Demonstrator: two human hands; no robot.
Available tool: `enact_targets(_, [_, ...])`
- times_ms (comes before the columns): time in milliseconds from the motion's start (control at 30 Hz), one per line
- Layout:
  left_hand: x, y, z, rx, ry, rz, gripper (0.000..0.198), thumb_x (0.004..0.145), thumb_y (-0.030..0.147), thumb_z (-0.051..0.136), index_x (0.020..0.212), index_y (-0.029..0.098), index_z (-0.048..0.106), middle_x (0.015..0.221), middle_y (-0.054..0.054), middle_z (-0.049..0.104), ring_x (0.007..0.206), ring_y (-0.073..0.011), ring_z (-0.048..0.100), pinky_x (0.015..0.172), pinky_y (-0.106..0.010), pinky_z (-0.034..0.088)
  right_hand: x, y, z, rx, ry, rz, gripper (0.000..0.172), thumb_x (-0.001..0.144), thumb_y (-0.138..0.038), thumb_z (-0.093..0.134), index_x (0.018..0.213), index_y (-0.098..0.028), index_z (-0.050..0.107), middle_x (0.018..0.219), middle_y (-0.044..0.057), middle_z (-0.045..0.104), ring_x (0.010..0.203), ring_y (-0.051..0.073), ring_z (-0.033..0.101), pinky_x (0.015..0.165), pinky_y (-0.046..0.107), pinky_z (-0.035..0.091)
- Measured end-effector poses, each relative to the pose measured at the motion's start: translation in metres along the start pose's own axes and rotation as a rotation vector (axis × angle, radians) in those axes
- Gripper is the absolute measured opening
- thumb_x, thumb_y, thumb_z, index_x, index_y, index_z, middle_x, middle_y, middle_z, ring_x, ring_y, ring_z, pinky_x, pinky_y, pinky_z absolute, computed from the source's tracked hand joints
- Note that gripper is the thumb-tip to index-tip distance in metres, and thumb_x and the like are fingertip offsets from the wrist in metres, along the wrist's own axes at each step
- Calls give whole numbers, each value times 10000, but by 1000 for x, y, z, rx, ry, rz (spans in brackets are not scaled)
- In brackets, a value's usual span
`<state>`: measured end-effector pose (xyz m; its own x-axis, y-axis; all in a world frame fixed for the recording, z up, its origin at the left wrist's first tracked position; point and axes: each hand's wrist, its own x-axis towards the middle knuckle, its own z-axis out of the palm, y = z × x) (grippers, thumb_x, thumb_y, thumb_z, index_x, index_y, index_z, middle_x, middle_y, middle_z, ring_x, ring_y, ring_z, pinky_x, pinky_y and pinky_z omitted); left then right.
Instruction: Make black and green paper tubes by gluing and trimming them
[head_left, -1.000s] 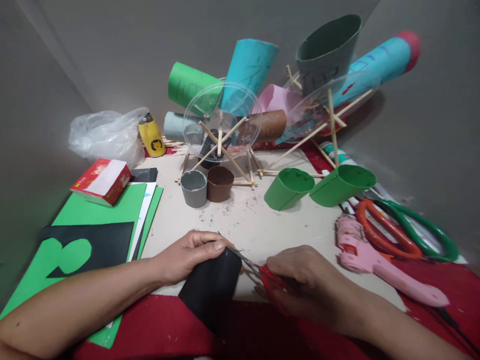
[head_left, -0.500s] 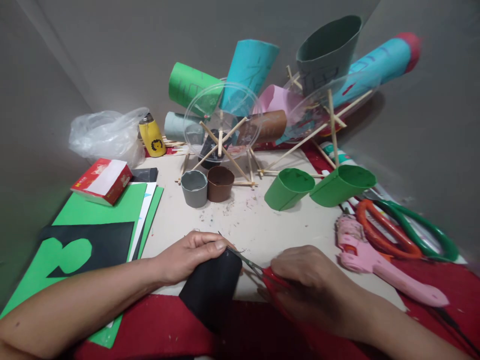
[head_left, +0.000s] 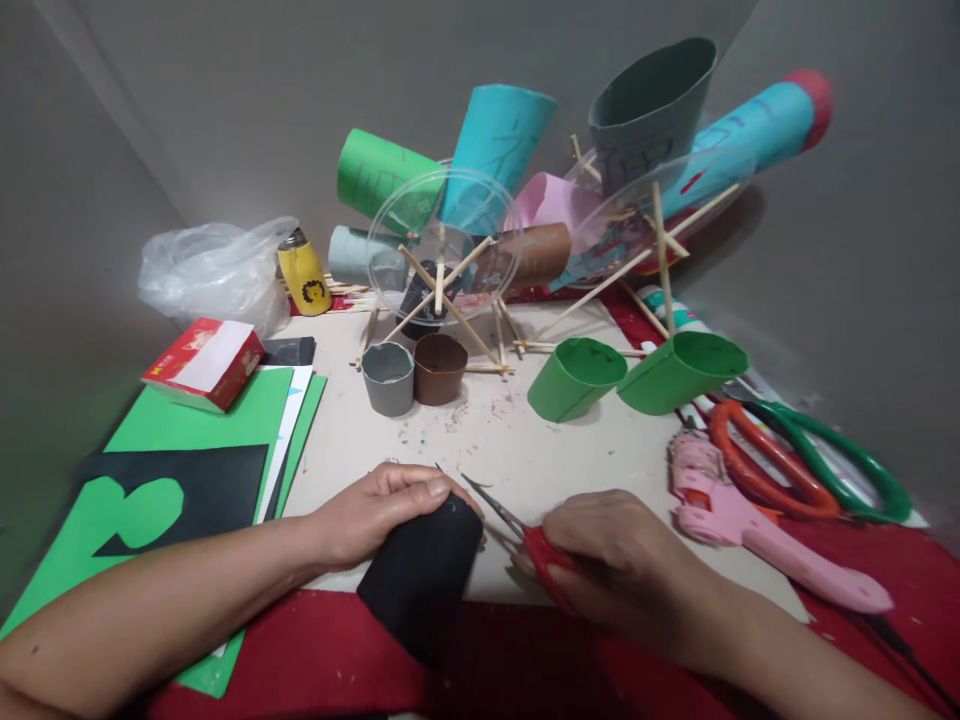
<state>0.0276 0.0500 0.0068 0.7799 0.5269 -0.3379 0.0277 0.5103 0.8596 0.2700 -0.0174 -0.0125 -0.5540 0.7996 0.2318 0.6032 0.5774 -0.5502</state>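
Observation:
A black foam tube (head_left: 424, 570) is tilted over the front edge of the pale board, gripped at its upper end by my left hand (head_left: 394, 510). My thumb lies along its top rim, and the other fingers are mostly hidden behind it. My right hand (head_left: 611, 555) is closed round the red handles of a pair of scissors (head_left: 540, 552). The scissor blades point up and left, just right of the tube's upper rim and apart from it. Past my hands stand a grey cup (head_left: 388, 380) and a brown cup (head_left: 440, 370), side by side.
Two green foam tubes (head_left: 577, 378) stand right of centre. Behind them are wheels of clear plastic discs (head_left: 444, 245) on wooden sticks, bearing coloured tubes. A pink glue gun (head_left: 780, 545) and large scissors (head_left: 832, 455) lie right. Foam sheets (head_left: 217, 410) and a red box (head_left: 206, 365) lie left.
The scissors have drawn back to the right from the tube's rim, and their blades now show clear of it. My left hand and the black tube have hardly moved.

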Motion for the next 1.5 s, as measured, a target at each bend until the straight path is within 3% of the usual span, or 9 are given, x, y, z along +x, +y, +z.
enact_targets(267, [2, 0, 2, -153, 115, 21, 381, 891, 431, 552, 970, 104, 730, 915, -107, 728, 836, -195, 637, 807, -279, 456, 1, -6, -5, 176, -119, 133, 221, 846, -167, 564, 641, -199, 488, 533, -67, 461, 467, 72, 361, 454, 202, 254])
enact_targets(500, [2, 1, 2, -272, 67, 32, 311, 824, 329, 654, 1033, 108, 719, 1011, -117, 715, 902, -200, 632, 822, -267, 448, 4, -10, -10, 142, -111, 156, 232, 837, -167, 558, 618, -199, 487, 512, -63, 466, 451, 75, 355, 449, 208, 248])
enact_targets(667, [1, 3, 1, -323, 24, -38, 454, 795, 473, 690, 1024, 82, 713, 896, -144, 740, 799, -208, 671, 764, -287, 481, 3, -11, -8, 186, -97, 139, 267, 864, -205, 553, 620, -200, 446, 523, -70, 412, 470, 75, 317, 463, 213, 236])
enact_targets(833, [0, 1, -3, -384, 34, -151, 547, 750, 554, 703, 996, 66, 720, 809, -113, 723, 666, -152, 648, 621, -226, 474, 0, -5, -7, 691, -118, 418, 430, 872, -426, 589, 582, -211, 354, 520, -69, 316, 477, 86, 245, 437, 234, 181])
enact_targets(1000, [4, -4, -13, -437, -87, -178, 581, 788, 580, 623, 1075, 77, 683, 787, -103, 704, 631, -160, 650, 572, -226, 464, -1, 1, -5, 1229, -192, 507, 567, 779, -686, 605, 555, -172, 522, 459, -26, 438, 412, 90, 351, 399, 240, 179])
enact_targets(1167, [10, -8, -22, -441, -322, -103, 578, 833, 579, 547, 1217, 148, 581, 809, -109, 720, 590, -200, 652, 538, -261, 460, 1, 1, 6, 1471, -339, 571, 585, 729, -701, 638, 541, -150, 579, 360, -75, 343, 269, 68, 318, 278, 201, 189])
enact_targets(1267, [10, -7, -21, -415, -419, -103, 655, 789, 572, 598, 1255, 113, 561, 783, -110, 719, 558, -199, 631, 530, -270, 448, 2, 4, 14, 1584, -437, 587, 581, 707, -695, 655, 537, -146, 575, 356, -92, 316, 249, 59, 311, 247, 178, 248])
enact_targets(1433, [8, -7, -19, -417, -379, -112, 589, 753, 529, 657, 1107, 59, 660, 786, -121, 717, 610, -192, 631, 560, -261, 457, 4, 5, 16, 1607, -553, 595, 554, 695, -666, 694, 559, -141, 582, 371, -105, 318, 234, 43, 295, 232, 158, 203])
enact_targets(1500, [7, -8, -19, -454, -356, -123, 528, 766, 540, 638, 977, 60, 695, 802, -126, 714, 619, -197, 642, 545, -260, 473, 4, 7, 14, 1584, -523, 600, 542, 704, -654, 694, 571, -138, 592, 370, -97, 345, 235, 46, 299, 233, 164, 184])
